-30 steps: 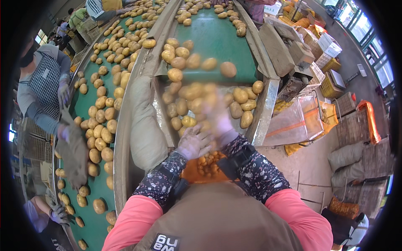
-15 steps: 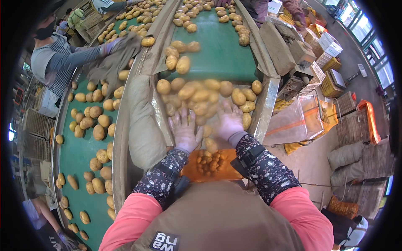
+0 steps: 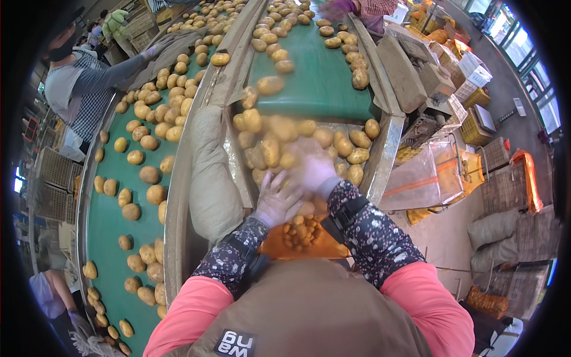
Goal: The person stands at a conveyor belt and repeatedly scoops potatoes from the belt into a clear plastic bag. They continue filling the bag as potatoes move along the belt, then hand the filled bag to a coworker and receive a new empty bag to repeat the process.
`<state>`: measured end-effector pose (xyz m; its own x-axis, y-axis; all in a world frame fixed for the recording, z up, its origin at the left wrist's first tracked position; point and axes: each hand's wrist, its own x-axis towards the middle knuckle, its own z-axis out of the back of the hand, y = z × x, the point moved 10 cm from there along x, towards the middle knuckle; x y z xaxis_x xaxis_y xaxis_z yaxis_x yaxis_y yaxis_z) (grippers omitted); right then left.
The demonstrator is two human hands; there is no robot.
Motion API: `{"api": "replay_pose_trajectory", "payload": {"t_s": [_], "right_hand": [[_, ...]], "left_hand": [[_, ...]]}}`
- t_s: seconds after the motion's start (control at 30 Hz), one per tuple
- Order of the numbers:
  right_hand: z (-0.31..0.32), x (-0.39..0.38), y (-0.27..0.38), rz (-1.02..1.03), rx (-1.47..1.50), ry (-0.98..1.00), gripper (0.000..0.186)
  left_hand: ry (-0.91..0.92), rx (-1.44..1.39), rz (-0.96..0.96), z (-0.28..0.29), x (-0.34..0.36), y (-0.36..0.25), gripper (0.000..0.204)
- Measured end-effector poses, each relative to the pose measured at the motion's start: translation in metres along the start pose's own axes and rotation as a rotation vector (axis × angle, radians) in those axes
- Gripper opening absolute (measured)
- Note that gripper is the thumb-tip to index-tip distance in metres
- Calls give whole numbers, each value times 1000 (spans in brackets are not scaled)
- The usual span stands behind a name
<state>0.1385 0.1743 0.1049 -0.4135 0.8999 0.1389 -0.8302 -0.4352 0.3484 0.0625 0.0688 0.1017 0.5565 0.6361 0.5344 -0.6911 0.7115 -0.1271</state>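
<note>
My left hand [image 3: 277, 197], in a pale lilac glove, has its fingers spread at the lower edge of a metal chute [image 3: 385, 160], touching or just short of potatoes [image 3: 270, 152]. My right hand [image 3: 312, 166], gloved alike, reaches into the pile to its upper right; motion smears its fingers and I cannot tell what, if anything, they grip. A green belt [image 3: 309, 89] carries potatoes down to the chute. Below my hands, an orange mesh bag [image 3: 276, 247] contains small-looking potatoes [image 3: 297, 232]. A padded grey sack [image 3: 211, 178] lies along the chute's left side.
A second belt [image 3: 107, 226] runs on my left, where a co-worker [image 3: 89, 95] holds grey cloth and another person [image 3: 53, 297] is lower left. A purple-gloved hand [image 3: 339, 9] reaches over the far belt. Crates [image 3: 476, 119], sacks [image 3: 493, 229] and a bag stand [image 3: 434, 178] are at right.
Both my hands have shifted inward since half a second ago, now close together. Potatoes have moved down both belts. A co-worker's purple-gloved hand has moved over the top of the middle belt.
</note>
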Motion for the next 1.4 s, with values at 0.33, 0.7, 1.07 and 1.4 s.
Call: {"api": "replay_pose_trajectory", "payload": {"t_s": [0.33,0.7,1.07,1.4], "right_hand": [[6,-26,7,7,79,-106,35],[26,45,91,279,-95,-283,27],[-25,25,46,68,403,-84,39],[89,7,117,312,808,-164,69]], "left_hand": [[-48,-5,543,4,-10,53,70],[627,140,559,-45,-7,38,46],[484,-165,343,-29,-5,22,28],[313,95,191,-46,-8,18,54]]}}
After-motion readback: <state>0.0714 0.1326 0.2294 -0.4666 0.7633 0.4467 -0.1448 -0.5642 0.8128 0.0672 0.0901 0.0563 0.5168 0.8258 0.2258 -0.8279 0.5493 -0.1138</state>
